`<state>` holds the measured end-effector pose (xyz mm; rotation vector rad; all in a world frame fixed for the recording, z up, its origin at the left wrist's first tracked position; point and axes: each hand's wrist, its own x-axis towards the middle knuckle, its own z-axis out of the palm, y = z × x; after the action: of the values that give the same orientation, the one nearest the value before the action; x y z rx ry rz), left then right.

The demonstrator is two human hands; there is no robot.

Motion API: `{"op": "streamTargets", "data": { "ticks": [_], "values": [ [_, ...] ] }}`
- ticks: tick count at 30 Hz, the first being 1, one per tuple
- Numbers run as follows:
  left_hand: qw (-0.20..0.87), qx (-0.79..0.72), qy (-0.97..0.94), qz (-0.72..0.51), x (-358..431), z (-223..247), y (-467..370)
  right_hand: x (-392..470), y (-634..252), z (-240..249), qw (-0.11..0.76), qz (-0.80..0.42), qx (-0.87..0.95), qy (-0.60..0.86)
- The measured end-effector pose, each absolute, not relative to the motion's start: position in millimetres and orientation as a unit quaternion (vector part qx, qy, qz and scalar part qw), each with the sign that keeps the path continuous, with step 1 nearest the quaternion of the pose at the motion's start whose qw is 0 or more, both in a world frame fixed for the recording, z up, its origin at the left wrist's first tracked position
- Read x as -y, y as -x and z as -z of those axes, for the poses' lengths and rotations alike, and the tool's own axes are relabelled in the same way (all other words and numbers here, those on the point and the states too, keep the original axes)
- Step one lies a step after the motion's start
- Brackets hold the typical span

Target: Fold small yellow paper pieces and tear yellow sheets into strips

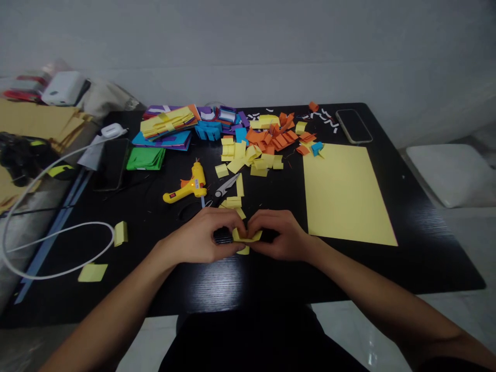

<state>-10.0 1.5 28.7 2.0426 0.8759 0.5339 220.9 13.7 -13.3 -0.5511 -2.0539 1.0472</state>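
A small piece of yellow paper (248, 237), bent up at its ends, is pinched between my two hands near the front middle of the table. My left hand (211, 233) grips its left end with thumb and fingertips. At the opposite end, my right hand (279, 233) closes on it the same way. Just beyond my hands lie more folded yellow paper pieces (233, 202). Scissors (225, 188) rest beside them, partly hidden behind my left hand. A yellow glue gun (189, 183) lies further left.
A large yellow sheet (344, 194) lies to the right, with a phone (353, 126) behind it. Orange folded papers (277, 135), a yellow paper stack (169, 123) and a green stack (145, 158) sit at the back. A white cable (58, 279) loops at left.
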Motion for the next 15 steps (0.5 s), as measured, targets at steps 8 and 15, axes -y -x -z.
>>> {"op": "streamTargets", "data": {
  "ticks": [8,15],
  "values": [
    [0.4,-0.347,-0.817,-0.23,-1.0,-29.5,10.5,-12.7,-221.6,15.3,0.39,-0.389,0.806,0.215],
    [0.359,-0.398,-0.806,-0.251,-1.8,-27.3,13.2,-12.4,-220.4,13.5,0.411,-0.347,0.807,0.242]
  ]
}}
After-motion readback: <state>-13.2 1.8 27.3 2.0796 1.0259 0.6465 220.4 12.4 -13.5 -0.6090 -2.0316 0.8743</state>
